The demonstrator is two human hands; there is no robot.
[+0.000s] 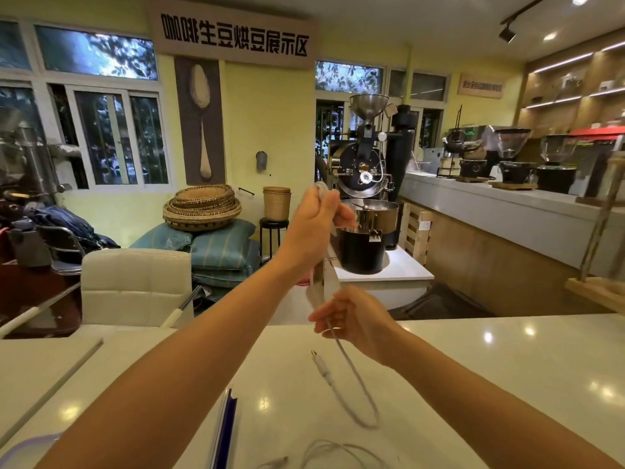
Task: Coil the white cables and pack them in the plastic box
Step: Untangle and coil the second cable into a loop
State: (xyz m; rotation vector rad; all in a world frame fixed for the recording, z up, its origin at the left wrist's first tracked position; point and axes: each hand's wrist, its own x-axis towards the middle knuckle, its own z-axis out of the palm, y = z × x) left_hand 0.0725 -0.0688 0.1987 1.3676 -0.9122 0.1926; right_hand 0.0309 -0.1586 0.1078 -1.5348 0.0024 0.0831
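One view only. The wide-angle head camera faces forward and slightly down across the counter (507, 367), close above it. Left hand (314, 228) and right hand (355, 319) sit mid-frame on outstretched arms; the roaster (365, 184) stands well beyond

Raised hand (314, 228) and lower hand (356, 319) grip one white cable (353, 368) above the table (507, 367).

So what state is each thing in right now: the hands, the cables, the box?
left hand: raised, gripping the gathered part of a cable.
right hand: lower, pinching the same cable.
held white cable: partly gathered, tail trailing in a loose loop.
second white cable: loose on the table, uncoiled.
plastic box: only a corner shows; contents cannot be told.
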